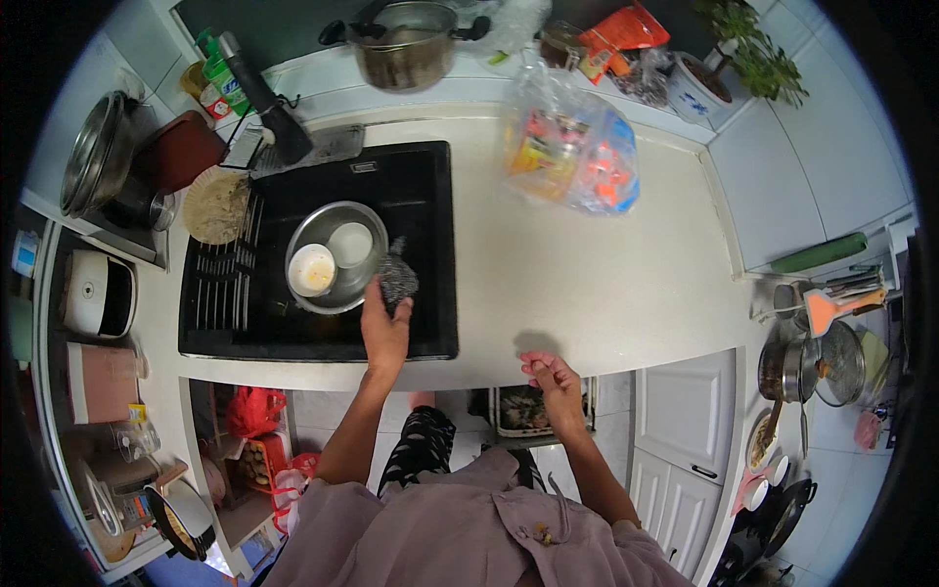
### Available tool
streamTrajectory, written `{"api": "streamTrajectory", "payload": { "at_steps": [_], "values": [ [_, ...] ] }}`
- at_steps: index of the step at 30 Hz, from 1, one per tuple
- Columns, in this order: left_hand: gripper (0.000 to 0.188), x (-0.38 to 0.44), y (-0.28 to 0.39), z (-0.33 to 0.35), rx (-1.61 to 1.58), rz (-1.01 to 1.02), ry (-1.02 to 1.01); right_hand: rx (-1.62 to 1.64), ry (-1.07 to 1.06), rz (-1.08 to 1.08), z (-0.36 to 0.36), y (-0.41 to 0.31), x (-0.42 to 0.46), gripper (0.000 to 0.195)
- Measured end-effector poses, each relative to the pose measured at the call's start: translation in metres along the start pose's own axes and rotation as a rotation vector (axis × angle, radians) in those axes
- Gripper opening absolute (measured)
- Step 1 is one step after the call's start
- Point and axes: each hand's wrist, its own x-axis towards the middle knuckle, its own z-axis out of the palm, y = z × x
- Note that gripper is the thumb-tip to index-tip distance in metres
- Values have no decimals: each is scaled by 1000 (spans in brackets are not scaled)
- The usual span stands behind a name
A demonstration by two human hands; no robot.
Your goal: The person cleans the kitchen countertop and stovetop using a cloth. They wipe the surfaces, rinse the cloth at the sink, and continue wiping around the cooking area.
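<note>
My left hand [386, 334] is over the right side of the black sink [433, 242], its fingers around a dark grey scouring pad [397, 279] that looks like steel wool. Just left of it, a round stainless steel basin [352, 282] sits in the sink. Inside the basin are a white bowl [311, 268] with yellowish food bits and a second white bowl [350, 245]. Above the counter's front edge, my right hand [556, 385] has its fingers loosely curled together, with nothing visible in them. It casts a shadow on the pale countertop [587, 293].
A metal drying rack [220, 293] spans the sink's left side, near the black faucet [282, 128]. Clear plastic bags of packaged goods [572, 150] lie at the counter's back. A two-handled pot [403, 55] stands on the ledge behind. White cabinet doors [686, 411] are below right.
</note>
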Motion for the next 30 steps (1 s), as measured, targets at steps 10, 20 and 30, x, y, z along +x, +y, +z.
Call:
{"api": "streamTrajectory", "payload": {
  "at_steps": [10,20,30],
  "values": [
    [14,47,-73,-49,180,-42,-293,14,-81,-8,116,-25,14,29],
    [21,71,-88,-92,-122,-243,-294,141,-107,103,140,-31,34,29],
    [51,256,-99,-105,261,532,155,134,-187,206,209,-61,69,25]
  ]
}}
